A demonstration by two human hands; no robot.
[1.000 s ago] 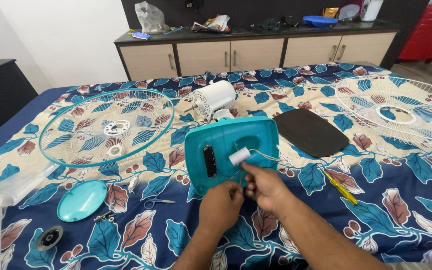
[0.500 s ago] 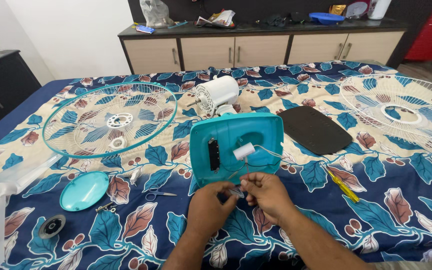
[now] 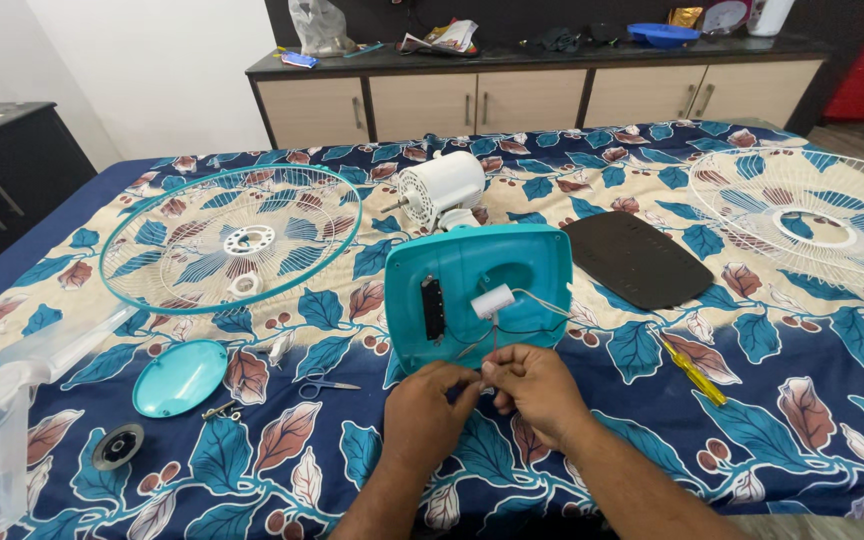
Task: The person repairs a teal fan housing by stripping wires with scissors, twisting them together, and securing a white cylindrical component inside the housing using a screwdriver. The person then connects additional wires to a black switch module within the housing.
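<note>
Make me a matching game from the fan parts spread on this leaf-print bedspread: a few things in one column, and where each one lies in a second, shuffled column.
Things:
1. white cylindrical fan motor
2. yellow-handled screwdriver
3. round teal plastic cap
4. flat black plastic plate

Places:
A. left of the small scissors
B. just behind the teal plastic fan base
C. right of the teal base, beside it
D. nearer the front edge, right of the hands

Pairs: 1-B, 2-D, 3-A, 4-C

Bare cloth rt of hands; scissors (image 3: 329, 384) left, fan base (image 3: 479, 290) ahead, prob. touching.
</note>
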